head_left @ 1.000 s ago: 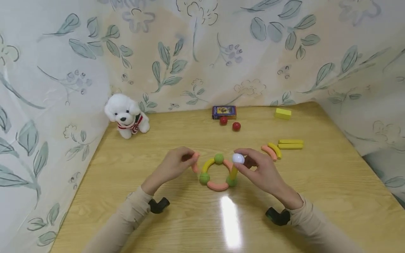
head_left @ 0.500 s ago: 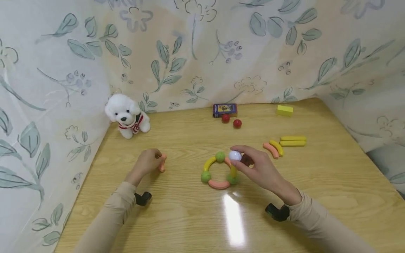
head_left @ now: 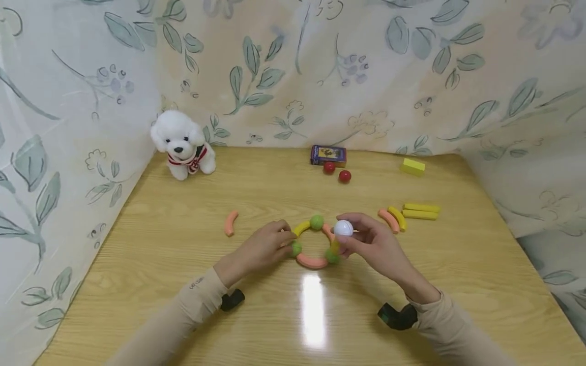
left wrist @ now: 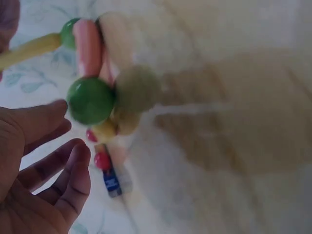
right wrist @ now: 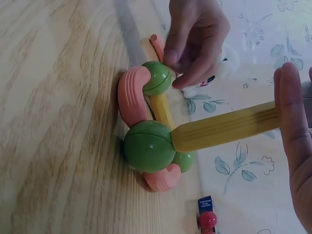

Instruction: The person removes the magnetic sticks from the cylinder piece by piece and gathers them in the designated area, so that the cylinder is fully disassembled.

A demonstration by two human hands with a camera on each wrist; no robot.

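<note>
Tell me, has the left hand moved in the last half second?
Yes. The left hand moved right, from the loose pink curved piece to the toy ring.

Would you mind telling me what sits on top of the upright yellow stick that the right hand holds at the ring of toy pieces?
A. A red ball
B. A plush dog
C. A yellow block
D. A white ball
D: in the head view a white ball caps the yellow stick, which the right hand holds upright from a green ball of the ring.
</note>
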